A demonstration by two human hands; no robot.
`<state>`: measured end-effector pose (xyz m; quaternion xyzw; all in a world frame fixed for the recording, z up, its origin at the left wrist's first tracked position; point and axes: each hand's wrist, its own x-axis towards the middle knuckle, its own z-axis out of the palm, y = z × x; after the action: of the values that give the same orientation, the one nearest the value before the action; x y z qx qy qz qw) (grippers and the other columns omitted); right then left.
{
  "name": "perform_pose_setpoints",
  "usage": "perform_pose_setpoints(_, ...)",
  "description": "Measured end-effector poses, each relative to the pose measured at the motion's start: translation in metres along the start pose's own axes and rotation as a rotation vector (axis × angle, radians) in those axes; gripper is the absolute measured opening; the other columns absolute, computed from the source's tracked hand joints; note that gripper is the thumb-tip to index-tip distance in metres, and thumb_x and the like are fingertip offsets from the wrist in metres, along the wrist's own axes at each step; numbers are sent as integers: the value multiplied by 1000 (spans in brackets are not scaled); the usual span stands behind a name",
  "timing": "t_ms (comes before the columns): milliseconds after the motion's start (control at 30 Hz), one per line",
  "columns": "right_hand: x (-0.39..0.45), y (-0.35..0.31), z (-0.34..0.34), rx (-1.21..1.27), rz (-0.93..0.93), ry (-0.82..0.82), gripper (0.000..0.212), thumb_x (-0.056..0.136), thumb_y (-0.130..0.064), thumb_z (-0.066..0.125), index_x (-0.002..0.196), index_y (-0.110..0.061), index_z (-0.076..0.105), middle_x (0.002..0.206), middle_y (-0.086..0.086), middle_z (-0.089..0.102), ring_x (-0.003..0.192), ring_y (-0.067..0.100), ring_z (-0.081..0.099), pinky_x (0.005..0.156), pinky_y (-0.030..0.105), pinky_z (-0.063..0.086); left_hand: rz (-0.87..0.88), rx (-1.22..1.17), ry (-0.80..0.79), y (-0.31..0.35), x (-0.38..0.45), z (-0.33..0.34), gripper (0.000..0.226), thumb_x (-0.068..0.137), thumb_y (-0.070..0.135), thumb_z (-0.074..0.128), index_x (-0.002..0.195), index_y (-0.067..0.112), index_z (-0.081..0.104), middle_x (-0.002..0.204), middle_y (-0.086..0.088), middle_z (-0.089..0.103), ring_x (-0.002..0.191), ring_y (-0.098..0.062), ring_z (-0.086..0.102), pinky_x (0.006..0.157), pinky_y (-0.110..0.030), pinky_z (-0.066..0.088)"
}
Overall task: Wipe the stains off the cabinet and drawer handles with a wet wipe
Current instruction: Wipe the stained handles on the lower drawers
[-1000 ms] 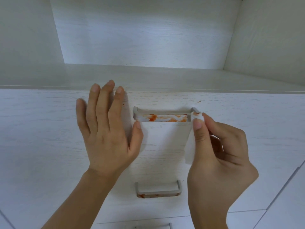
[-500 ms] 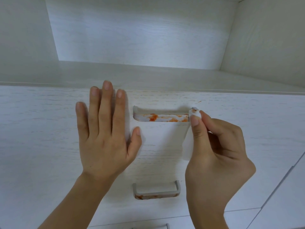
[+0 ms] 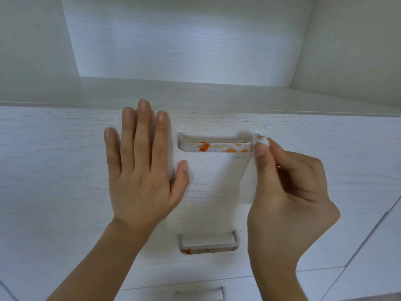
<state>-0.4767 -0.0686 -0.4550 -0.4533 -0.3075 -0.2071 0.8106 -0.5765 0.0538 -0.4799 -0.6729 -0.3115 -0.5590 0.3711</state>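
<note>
A grey drawer handle [image 3: 213, 146] with orange stains along its front sits on the top white drawer front [image 3: 65, 170]. My right hand [image 3: 288, 200] pinches a white wet wipe [image 3: 261, 141] between thumb and forefinger and holds it against the handle's right end; the rest of the wipe hangs down behind my thumb. My left hand [image 3: 141, 168] lies flat on the drawer front, fingers straight, just left of the handle. A second handle [image 3: 208, 244] below carries orange stains on its lower left edge.
A third handle [image 3: 217, 297] shows partly at the bottom edge on the lower drawer. Above the drawers is an open white cabinet recess [image 3: 184, 40] with a shelf ledge [image 3: 195, 94]. A small orange speck [image 3: 264, 126] marks the drawer front above the handle's right end.
My right hand has lifted the wipe slightly up onto the handle's right end. My left hand has slid a little upward on the drawer front.
</note>
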Motion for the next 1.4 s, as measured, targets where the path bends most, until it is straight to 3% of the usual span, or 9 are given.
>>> perform_pose_setpoints(100, 1, -4, -4, 33, 55, 41, 9, 82, -20, 71, 88, -26, 70, 84, -10, 63, 77, 4, 62, 73, 18, 46, 11, -4, -13, -2, 0, -1, 64, 97, 36, 30, 148, -1, 19, 150, -22, 21, 140, -38, 15, 117, -48, 8)
perform_pose_setpoints(300, -4, -7, 5, 17, 24, -21, 12, 80, -17, 72, 80, -27, 67, 83, -8, 65, 76, 4, 63, 71, 13, 46, 5, 0, -20, -3, -1, 0, 65, 98, 37, 29, 150, 2, 14, 151, -22, 17, 146, -23, -4, 118, -47, 5)
perform_pose_setpoints(567, -10, -1, 9, -33, -90, -38, 6, 81, -10, 72, 82, -15, 69, 79, -4, 62, 77, -3, 60, 69, 8, 43, 18, -5, -10, -2, -2, 1, 66, 97, 36, 31, 150, 1, 16, 150, -22, 18, 140, -37, 15, 117, -47, 6)
perform_pose_setpoints(833, -13, -2, 11, -71, -122, -55, 8, 81, -10, 72, 83, -17, 69, 78, -5, 60, 73, -3, 58, 67, 7, 41, 17, -21, -5, -2, -1, -1, 64, 96, 35, 33, 148, -1, 19, 151, -19, 20, 143, -35, 14, 117, -47, 7)
perform_pose_setpoints(967, -12, -10, 6, 27, -17, 0, 9, 81, -19, 71, 81, -27, 67, 79, -14, 61, 74, 1, 61, 71, 12, 44, 29, -37, -22, -6, -4, -4, 63, 97, 34, 33, 149, 0, 19, 152, -16, 17, 146, -23, 1, 118, -44, 6)
perform_pose_setpoints(1233, -14, -10, 10, -41, -37, -69, 8, 83, -15, 70, 86, -22, 68, 85, -9, 63, 82, 7, 64, 72, 14, 46, 106, -14, -35, -12, -18, -4, 65, 96, 34, 33, 151, 3, 16, 154, -9, 16, 147, -21, 2, 118, -42, 6)
perform_pose_setpoints(1400, -19, -6, 13, -87, -110, -80, 8, 81, -12, 72, 86, -18, 69, 81, -4, 62, 76, 3, 60, 68, 11, 45, 105, -5, -19, -12, -19, -2, 64, 96, 34, 33, 150, 3, 18, 153, -11, 18, 147, -21, 3, 118, -43, 7)
